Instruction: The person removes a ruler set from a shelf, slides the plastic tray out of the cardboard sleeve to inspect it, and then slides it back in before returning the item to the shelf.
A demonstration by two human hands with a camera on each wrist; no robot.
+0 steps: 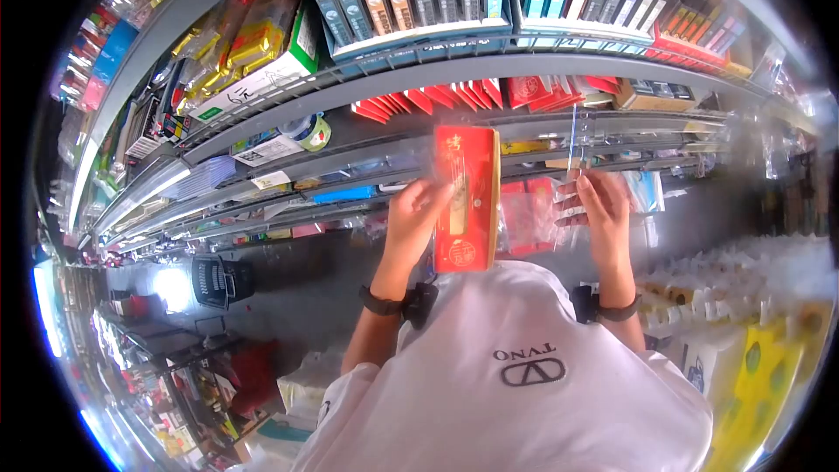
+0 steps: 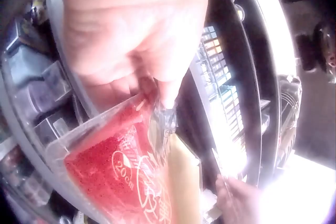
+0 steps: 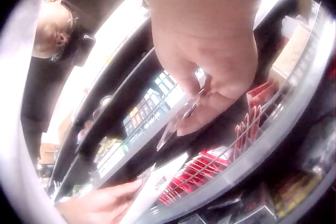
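In the head view my left hand [image 1: 409,225] grips the left edge of a red packet [image 1: 469,249] in clear plastic, with a yellowish strip down its right side. The left wrist view shows the thumb and fingers of my left hand [image 2: 131,40] pinching the top of this packet [image 2: 113,166], marked "20cm". To its right, my right hand [image 1: 605,210] pinches a thin transparent plastic piece [image 1: 573,142]. Up close, my right hand [image 3: 215,69] has the clear piece [image 3: 173,127] between thumb and fingers, apart from the packet.
Shelves ahead hold rows of small coloured boxes [image 1: 428,0], red envelopes [image 1: 428,98] behind a wire rail, and yellow packs [image 1: 262,35] at the left. A dark basket [image 1: 212,281] stands on the floor at left. Plastic-wrapped goods [image 1: 725,284] lie at right.
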